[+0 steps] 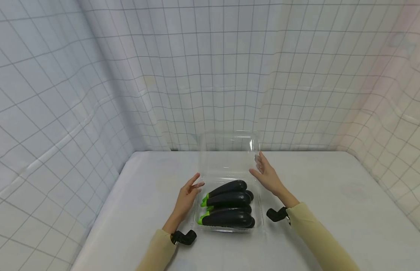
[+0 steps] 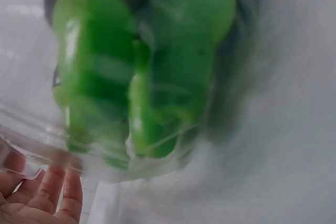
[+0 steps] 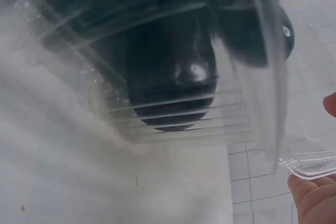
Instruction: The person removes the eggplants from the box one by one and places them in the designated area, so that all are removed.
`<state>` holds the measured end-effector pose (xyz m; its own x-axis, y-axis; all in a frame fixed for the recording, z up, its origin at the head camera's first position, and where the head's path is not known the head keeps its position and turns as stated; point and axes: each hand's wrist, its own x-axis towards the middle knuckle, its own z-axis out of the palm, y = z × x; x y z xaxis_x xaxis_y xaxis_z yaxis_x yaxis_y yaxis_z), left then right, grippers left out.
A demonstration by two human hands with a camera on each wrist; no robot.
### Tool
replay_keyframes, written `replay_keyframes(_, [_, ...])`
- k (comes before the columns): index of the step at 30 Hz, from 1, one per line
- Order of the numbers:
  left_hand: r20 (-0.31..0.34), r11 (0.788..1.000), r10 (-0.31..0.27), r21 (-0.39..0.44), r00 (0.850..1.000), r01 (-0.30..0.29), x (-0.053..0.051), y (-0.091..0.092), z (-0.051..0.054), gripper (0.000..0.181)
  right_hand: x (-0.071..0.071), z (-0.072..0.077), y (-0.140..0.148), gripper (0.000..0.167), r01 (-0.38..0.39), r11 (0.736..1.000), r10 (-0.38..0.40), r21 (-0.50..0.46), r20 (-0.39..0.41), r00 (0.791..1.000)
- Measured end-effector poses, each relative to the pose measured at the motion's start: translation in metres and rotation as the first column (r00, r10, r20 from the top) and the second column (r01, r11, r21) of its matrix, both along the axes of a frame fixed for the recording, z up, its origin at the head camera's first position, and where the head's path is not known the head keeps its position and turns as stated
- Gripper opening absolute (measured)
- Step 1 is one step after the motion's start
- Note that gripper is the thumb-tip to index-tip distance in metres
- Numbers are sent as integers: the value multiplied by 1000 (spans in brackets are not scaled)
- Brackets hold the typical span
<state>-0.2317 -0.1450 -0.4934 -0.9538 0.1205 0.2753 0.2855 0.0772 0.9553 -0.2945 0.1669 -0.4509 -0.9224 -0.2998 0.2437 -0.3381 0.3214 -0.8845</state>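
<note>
A clear plastic clamshell box (image 1: 260, 210) lies on the table with its lid (image 1: 226, 158) raised at the back. Several dark eggplants (image 1: 230, 199) with bright green stem ends fill the base, stems to the left. At the box's back left corner is my left hand (image 1: 186, 197), fingers loosely bent beside the clear plastic. My right hand (image 1: 269, 177) is at the lid's right edge, thumb spread apart from the fingers. In the right wrist view, the fingers (image 3: 315, 198) lie against the lid's corner, while the thumb (image 3: 331, 104) stands off it.
A white table (image 1: 155, 180) bears the box. Grid-patterned curtains (image 1: 213, 75) hang behind the table and along both sides. Each wrist wears a black camera mount, one of them the left mount (image 1: 185, 238) close to the box's front left corner.
</note>
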Motion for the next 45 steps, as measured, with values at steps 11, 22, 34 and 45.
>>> replay_keyframes(11, [20, 997, -44, 67, 999, 43, 3, 3, -6, 44, -5, -10, 2, 93, -17, 1000, 11, 21, 272, 962])
replay_keyframes(22, [79, 996, -41, 83, 996, 35, 19, 8, 17, 43, -13, -17, 6, 90, -48, 999, 42, 6, 375, 926])
replay_keyframes(34, [76, 996, -31, 80, 997, 25, 17, 7, 16, 38, -12, -14, 7, 88, -49, 997, 18, 64, 406, 914])
replay_keyframes(45, [63, 994, -38, 109, 997, 31, 16, 5, 11, 38, -9, -5, 4, 68, 162, 964, -162, 210, -15, 987])
